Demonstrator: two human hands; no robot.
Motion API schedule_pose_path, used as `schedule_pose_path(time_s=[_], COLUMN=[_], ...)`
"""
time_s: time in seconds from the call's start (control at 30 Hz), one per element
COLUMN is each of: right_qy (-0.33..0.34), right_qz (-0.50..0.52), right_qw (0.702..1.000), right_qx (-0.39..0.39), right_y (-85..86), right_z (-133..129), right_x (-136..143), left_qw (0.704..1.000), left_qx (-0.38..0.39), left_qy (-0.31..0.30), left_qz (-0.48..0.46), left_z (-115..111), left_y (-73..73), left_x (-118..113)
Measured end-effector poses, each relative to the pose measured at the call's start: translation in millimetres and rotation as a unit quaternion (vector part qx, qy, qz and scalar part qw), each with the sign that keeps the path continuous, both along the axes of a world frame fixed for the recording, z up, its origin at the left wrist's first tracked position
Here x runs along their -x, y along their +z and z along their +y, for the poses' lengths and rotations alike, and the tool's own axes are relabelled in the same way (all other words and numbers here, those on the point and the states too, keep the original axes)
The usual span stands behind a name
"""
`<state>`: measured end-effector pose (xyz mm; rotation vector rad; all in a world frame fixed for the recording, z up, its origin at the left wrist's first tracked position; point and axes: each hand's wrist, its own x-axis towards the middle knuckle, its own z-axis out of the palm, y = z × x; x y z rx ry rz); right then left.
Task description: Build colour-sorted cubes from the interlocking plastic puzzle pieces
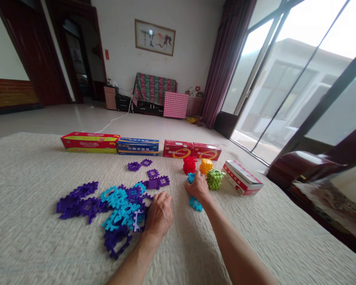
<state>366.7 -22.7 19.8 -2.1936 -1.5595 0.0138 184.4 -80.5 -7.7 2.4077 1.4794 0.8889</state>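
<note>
My right hand (198, 187) is closed on a light-blue notched tile (191, 177), at the right of the cover. Another light-blue tile (195, 203) lies flat just below that hand. Close by sit a red notched cube (190, 165), a yellow cube (206, 166) and a green cube (215, 179). At the right edge of a loose pile, my left hand (160, 211) rests with its fingers curled; whatever they hold is hidden. The pile mixes light-blue tiles (114, 196) and purple tiles (86, 204), with a pale lilac tile (137, 221) beside the left hand.
Behind the tiles stand a red and yellow box (90, 142), a blue box (138, 147) and two red boxes (178, 149). A white and red box (242, 178) lies at the right. Several purple tiles (153, 183) are scattered mid-cover. A dark wooden chair (296, 168) is beyond.
</note>
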Motion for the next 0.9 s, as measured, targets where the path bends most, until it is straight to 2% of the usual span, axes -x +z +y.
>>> schedule_pose_path(time_s=[0.23, 0.47, 0.67, 0.77, 0.9], right_qy=[-0.009, 0.003, -0.004, -0.012, -0.013], right_qz=[-0.005, -0.010, -0.005, -0.005, 0.002], right_qw=[1.000, 0.995, 0.997, 0.998, 0.999], right_qx=[0.005, 0.099, 0.075, 0.057, 0.051], right_y=[8.3, 18.7, 32.1, 30.8, 17.6], right_z=[12.5, 9.9, 7.4, 14.1, 22.0], right_x=[-0.5, -4.3, -3.8, -3.6, -6.1], left_qw=[1.000, 1.000, 1.000, 1.000, 1.000], left_qx=[-0.006, -0.005, 0.000, -0.001, -0.003], left_qy=[0.000, -0.001, 0.004, 0.006, 0.004], left_qz=[-0.003, -0.009, 0.000, 0.000, -0.007], left_z=[0.1, 0.6, -0.2, -0.7, 0.3], left_y=[-1.1, -1.6, -0.5, 0.1, -1.5], left_x=[0.0, -0.1, -0.7, -0.8, -0.7])
